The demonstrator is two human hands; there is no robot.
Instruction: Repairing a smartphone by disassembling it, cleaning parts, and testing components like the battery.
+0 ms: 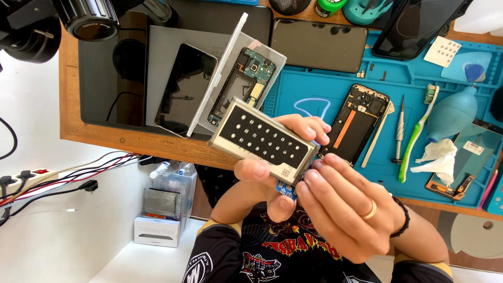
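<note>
Up close over the table edge, my left hand (pixel 272 173) clamping a silver phone battery (pixel 264 140) with black dotted panel, my right hand (pixel 340 209) fingertips pinching its lower corner by a small blue tab (pixel 286 189), opened phone frame (pixel 356 123) on the blue mat (pixel 314 84) beyond

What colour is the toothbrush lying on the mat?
The toothbrush is green and white, lying on the blue mat; the head view shows it.

Matt silvery metal battery (pixel 264 139) with glossy black face, above a matt blue rubbery mat (pixel 335 84) on wood
</note>
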